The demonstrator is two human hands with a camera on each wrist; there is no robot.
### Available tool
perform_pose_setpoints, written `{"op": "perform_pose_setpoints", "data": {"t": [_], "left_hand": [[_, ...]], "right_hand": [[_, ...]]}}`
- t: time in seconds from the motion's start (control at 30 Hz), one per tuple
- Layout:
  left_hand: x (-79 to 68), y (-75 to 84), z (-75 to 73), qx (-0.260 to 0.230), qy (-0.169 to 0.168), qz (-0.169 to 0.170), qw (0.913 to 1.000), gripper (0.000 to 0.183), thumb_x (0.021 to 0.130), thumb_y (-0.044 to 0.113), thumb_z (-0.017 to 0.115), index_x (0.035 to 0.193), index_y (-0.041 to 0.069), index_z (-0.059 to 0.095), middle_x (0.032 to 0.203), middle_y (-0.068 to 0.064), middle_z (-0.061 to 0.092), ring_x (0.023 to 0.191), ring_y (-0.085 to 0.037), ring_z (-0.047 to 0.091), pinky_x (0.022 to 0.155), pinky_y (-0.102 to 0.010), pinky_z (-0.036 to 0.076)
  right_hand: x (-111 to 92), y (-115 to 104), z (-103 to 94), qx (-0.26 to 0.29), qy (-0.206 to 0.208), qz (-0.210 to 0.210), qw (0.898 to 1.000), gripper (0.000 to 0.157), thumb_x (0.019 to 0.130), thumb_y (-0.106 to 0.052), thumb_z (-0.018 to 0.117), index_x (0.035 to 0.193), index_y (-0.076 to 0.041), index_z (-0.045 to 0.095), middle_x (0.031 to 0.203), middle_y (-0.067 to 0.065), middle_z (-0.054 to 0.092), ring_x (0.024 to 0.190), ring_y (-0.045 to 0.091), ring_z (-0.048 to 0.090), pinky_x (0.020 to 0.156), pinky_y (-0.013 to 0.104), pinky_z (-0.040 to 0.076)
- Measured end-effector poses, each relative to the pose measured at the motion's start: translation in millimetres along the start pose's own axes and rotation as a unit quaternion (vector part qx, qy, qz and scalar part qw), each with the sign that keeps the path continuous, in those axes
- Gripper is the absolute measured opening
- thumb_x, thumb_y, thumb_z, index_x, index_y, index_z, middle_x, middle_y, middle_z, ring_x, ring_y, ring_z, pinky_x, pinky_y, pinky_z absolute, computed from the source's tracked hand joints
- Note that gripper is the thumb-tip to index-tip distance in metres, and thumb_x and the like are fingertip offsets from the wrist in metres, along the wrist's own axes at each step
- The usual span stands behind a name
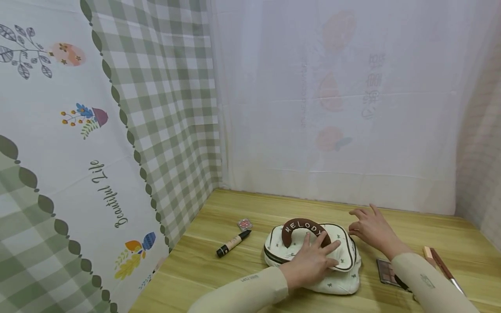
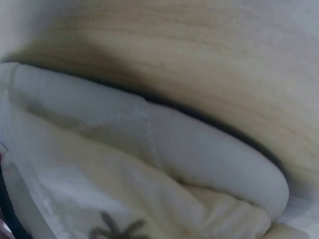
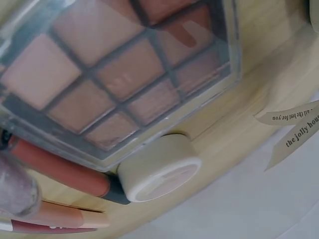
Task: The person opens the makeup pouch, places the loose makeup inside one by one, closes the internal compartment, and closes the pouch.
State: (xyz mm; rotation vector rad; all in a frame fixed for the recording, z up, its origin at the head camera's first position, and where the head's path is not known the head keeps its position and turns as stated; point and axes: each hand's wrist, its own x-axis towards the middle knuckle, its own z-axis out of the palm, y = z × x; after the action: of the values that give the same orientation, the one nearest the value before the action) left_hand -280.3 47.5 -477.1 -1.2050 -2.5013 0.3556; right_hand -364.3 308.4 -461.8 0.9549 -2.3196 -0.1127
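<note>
A white cosmetic pouch (image 1: 344, 282) with dark piping, small printed motifs and a brown handle (image 1: 291, 226) lettered MELODY lies on the table. My left hand (image 1: 309, 265) rests on its top, fingers spread over the fabric and handle. In the left wrist view the side of the pouch (image 2: 209, 139) shows close up; that hand's fingers are hidden there. Just beyond the pouch's right edge hovers my right hand (image 1: 369, 228), fingers loosely bent, with nothing visible in them. Whether its fingertips touch the pouch, I cannot tell.
Left of the pouch lie a black-capped thick pen-like tube (image 1: 234, 243) and a small clear case (image 1: 244, 224). Partly beneath my right forearm sits an eyeshadow palette (image 3: 129, 64); a white round jar (image 3: 159, 169) and a red tube (image 3: 60, 167) are near it. A brush (image 1: 446, 269) lies farther right.
</note>
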Motion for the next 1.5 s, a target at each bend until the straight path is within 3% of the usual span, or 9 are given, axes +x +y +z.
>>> {"op": "perform_pose_setpoints", "data": {"t": [0.37,0.6,0.8,1.07,1.2,1.3,1.5], "left_hand": [[-1.0,-4.7,-7.6,-0.026,-0.002,0.072,0.997,0.028,0.097,0.042,0.061,0.124,0.051,0.065,0.161,0.015,0.024,0.146,-0.034,0.025,0.105,-0.063,0.034],[0.2,-5.0,-7.9,-0.008,-0.019,0.114,0.9933,0.03,0.098,0.045,0.06,0.127,0.053,0.062,0.162,0.016,0.02,0.148,-0.034,0.019,0.105,-0.062,0.034],[1.1,-5.3,-5.8,-0.02,-0.028,0.114,0.9929,0.03,0.098,0.046,0.058,0.128,0.052,0.062,0.163,0.015,0.017,0.149,-0.034,0.014,0.106,-0.063,0.032],[5.6,-3.9,-3.1,-0.016,-0.026,0.083,0.9961,0.034,0.098,0.051,0.055,0.132,0.051,0.059,0.164,0.008,0.017,0.15,-0.029,0.01,0.109,-0.06,0.03],[5.5,0.0,0.2,-0.002,-0.024,0.059,0.998,0.042,0.096,0.062,0.048,0.136,0.049,0.056,0.164,0.001,0.019,0.15,-0.027,0.011,0.111,-0.056,0.029],[2.7,0.3,2.7,-0.001,-0.029,0.045,0.9986,0.053,0.093,0.07,0.043,0.139,0.047,0.053,0.164,-0.001,0.019,0.15,-0.025,0.011,0.113,-0.055,0.026],[-9.4,-9.9,0.3,-0.006,-0.014,0.048,0.9987,0.063,0.088,0.077,0.04,0.141,0.044,0.053,0.163,-0.002,0.021,0.15,-0.024,0.014,0.116,-0.049,0.024]], "right_hand": [[17,-1,-0.9,-0.02,-0.006,-0.037,0.999,0.016,0.064,-0.024,0.089,0.07,-0.025,0.074,0.105,0.015,0.068,0.099,0.039,0.062,0.095,0.071,0.033],[46,-11,-10.5,-0.048,-0.081,-0.087,0.992,0.02,0.069,-0.024,0.087,0.064,-0.027,0.068,0.11,0.012,0.067,0.109,0.035,0.059,0.1,0.069,0.033],[66,-20,-11.0,-0.109,-0.138,-0.121,0.977,0.014,0.07,-0.022,0.086,0.068,-0.024,0.073,0.113,0.009,0.066,0.112,0.03,0.056,0.106,0.065,0.031],[55,-13,-7.8,-0.111,-0.106,-0.071,0.986,0.018,0.069,-0.022,0.086,0.063,-0.022,0.069,0.109,0.011,0.065,0.109,0.032,0.058,0.102,0.066,0.033],[46,-11,-8.6,-0.092,-0.116,-0.032,0.988,0.013,0.072,-0.022,0.086,0.076,-0.02,0.075,0.115,0.015,0.065,0.111,0.035,0.058,0.103,0.067,0.032],[42,-12,-10.8,-0.083,-0.124,-0.01,0.989,0.021,0.073,-0.026,0.087,0.089,-0.017,0.077,0.119,0.016,0.065,0.113,0.036,0.059,0.104,0.066,0.032],[28,-13,-24.2,-0.046,-0.108,0.033,0.993,0.029,0.077,-0.025,0.085,0.101,-0.013,0.076,0.122,0.016,0.065,0.115,0.037,0.058,0.104,0.067,0.029]]}}
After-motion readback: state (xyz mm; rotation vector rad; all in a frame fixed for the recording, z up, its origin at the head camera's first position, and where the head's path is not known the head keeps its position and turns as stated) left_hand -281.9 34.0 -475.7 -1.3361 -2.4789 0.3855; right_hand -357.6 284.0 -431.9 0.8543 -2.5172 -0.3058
